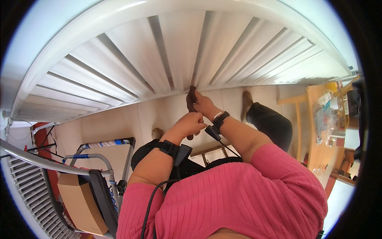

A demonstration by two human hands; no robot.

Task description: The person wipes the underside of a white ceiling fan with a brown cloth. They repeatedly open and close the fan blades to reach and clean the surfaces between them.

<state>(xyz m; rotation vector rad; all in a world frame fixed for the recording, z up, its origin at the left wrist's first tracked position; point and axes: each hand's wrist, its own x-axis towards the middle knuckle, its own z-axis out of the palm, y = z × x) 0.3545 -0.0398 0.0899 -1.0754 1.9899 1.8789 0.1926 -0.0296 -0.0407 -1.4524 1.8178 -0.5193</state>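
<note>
Dark brown fabric (191,100), possibly a glove or sock, hangs in front of me near the foot of a tall white ribbed radiator (185,50). My right hand (207,106) pinches its upper part between thumb and fingers. Just below and to the left, my left hand (188,124) is curled with its knuckles up, close against the lower part of the fabric. Dark brown ends show beneath these fingers, but what the left fingers grip is hidden. Each wrist wears a black strap (168,148) with a small cabled device (182,155).
To the left stands a grey tubular frame (109,164) with blue tape, beside a cardboard box (82,203). Plastic bags (325,119) and a metal cup (337,133) rest on a wooden table (312,104) at right. My shoe (246,103) is on the tiled floor (110,125).
</note>
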